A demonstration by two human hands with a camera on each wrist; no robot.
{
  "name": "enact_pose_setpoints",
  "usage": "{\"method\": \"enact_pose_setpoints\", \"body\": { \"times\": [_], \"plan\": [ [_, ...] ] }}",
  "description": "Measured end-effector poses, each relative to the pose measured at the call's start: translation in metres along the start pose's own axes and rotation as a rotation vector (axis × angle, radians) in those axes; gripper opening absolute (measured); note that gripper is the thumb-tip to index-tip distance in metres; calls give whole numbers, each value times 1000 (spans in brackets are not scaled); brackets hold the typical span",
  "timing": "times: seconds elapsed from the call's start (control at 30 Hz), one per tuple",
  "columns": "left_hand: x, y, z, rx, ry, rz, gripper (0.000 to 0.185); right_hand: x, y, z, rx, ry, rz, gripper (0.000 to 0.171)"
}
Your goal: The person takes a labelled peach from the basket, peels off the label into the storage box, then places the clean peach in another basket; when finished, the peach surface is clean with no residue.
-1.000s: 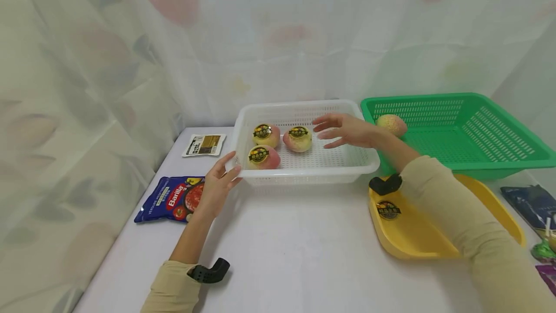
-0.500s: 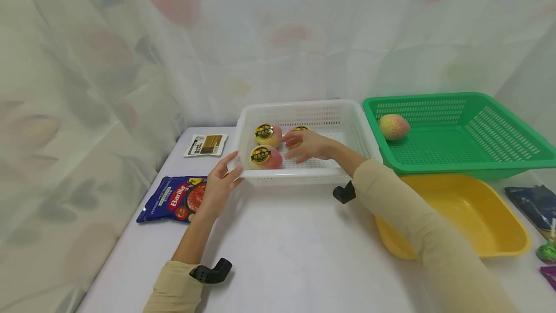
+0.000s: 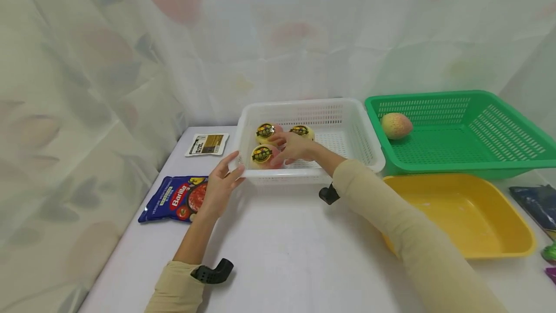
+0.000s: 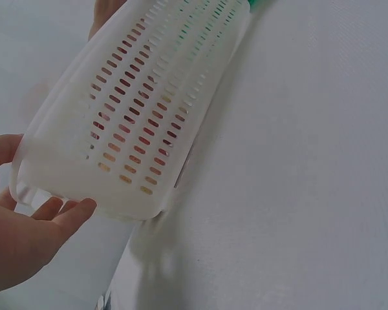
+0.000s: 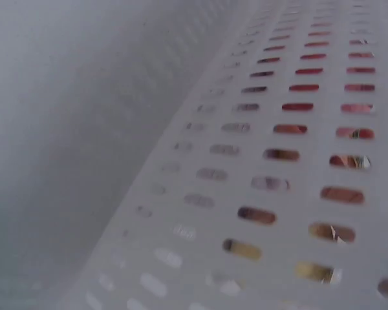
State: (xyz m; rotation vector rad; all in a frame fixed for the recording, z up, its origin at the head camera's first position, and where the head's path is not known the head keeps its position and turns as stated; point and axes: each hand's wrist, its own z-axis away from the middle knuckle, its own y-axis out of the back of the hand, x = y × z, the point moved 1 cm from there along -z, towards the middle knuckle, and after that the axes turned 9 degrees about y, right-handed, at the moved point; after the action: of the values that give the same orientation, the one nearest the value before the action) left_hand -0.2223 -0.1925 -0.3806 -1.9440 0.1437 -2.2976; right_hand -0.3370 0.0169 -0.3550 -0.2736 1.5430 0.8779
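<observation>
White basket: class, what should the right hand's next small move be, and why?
Probably, the right hand should gently close round the front peach: it is right at that fruit, inside the white basket, whose corner the left hand holds.

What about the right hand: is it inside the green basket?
No, in the head view the right hand is at the fruits in the white basket.

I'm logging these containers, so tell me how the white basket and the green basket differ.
The white basket holds three labelled peaches; the green basket holds one peach, with no label in view. The left hand holds the white basket's corner and the right hand is inside it; neither touches the green basket. Both are open-topped, with slotted walls.
</observation>
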Motion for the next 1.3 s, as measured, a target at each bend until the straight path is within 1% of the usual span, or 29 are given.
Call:
{"method": "enact_pose_setpoints", "body": {
  "times": [0.17, 0.33, 0.57, 0.63, 0.73, 0.83, 1.03, 1.17, 1.3],
  "plan": [
    [0, -2, 2, 2, 3, 11, 55, -2, -7, -4, -7, 26, 95, 76],
    [0, -3, 2, -7, -2, 18, 55, -4, -10, -8, 5, 75, 227, 74],
    [1, -3, 2, -7, -3, 15, 56, -7, -12, -10, 21, 112, 419, 74],
    [1, -3, 2, -3, -2, 12, 56, -7, -12, -11, 25, 120, 456, 73],
    [1, -3, 2, 1, 1, 3, 56, -6, -12, -12, 37, 123, 478, 73],
    [2, -2, 3, 2, 3, -3, 56, -5, -12, -12, 40, 127, 449, 73],
    [2, -2, 4, 1, 3, 3, 55, -7, -5, -6, 53, 111, 299, 74],
    [2, -3, 4, 6, 1, 8, 55, -16, 5, 3, 68, 118, 205, 74],
    [2, -3, 4, 12, -12, 0, 54, -33, 15, 16, 69, 171, 126, 74]
  ]
}}
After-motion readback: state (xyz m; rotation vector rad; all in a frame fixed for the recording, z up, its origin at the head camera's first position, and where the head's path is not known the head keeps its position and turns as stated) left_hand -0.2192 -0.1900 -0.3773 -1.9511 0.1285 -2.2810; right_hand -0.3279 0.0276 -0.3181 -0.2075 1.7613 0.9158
